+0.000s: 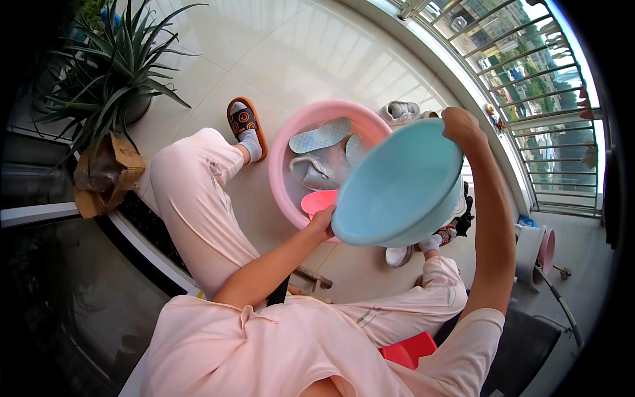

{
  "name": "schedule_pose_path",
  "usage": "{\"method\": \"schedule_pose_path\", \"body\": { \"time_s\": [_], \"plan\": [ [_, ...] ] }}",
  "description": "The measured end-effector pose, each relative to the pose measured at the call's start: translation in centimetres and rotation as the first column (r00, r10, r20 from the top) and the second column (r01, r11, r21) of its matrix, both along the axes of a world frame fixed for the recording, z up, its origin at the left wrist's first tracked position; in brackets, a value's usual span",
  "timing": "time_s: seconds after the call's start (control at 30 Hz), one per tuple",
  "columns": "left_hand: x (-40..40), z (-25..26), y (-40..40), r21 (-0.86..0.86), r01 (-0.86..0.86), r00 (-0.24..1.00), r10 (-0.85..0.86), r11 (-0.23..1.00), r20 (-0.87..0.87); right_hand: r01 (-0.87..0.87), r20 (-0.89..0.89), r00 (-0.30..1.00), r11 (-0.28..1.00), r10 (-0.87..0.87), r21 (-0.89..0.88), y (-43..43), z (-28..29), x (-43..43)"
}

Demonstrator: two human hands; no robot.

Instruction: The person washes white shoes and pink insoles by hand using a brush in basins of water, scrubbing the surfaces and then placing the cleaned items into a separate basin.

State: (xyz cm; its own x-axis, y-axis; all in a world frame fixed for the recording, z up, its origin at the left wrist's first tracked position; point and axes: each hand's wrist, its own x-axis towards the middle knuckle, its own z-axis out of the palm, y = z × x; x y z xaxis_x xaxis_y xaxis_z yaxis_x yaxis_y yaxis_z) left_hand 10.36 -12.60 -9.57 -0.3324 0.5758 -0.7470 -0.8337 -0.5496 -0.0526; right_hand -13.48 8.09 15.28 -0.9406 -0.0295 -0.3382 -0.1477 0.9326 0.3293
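Both hands hold a light blue plastic basin (397,183), tilted over the right part of a pink plastic tub (278,164). My left hand (323,222) grips its near left rim, and my right hand (461,130) grips the far right rim. In the pink tub, cloudy liquid surrounds a pale blue insole (320,136), a second insole (353,150) partly hidden by the basin, and a whitish shoe (315,176). A bright pink plastic scoop or dish (317,201) lies at the tub's near edge, beside my left hand.
White shoes (399,112) stand beyond the tub; another shoe (398,256) is below the basin. A potted aloe-like plant (124,69) and torn cardboard box (106,173) stand left. A small wooden stool (313,280), red plastic object (409,350) and white bucket (529,253) are nearby. A barred window (540,89) borders the right.
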Motion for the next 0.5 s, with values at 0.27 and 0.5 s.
{"method": "schedule_pose_path", "body": {
  "time_s": [0.27,0.5],
  "plan": [
    [0.4,1.0,0.1,-0.190,0.030,0.977,-0.069,0.981,-0.200,0.180,-0.115,0.969,0.944,-0.218,-0.275,9.4,-0.4,10.1],
    [-4.4,6.4,4.0,-0.159,0.031,0.776,-0.125,0.987,-0.619,0.273,-0.019,0.593,0.224,-0.805,-0.936,29.5,-7.5,22.3]
  ]
}}
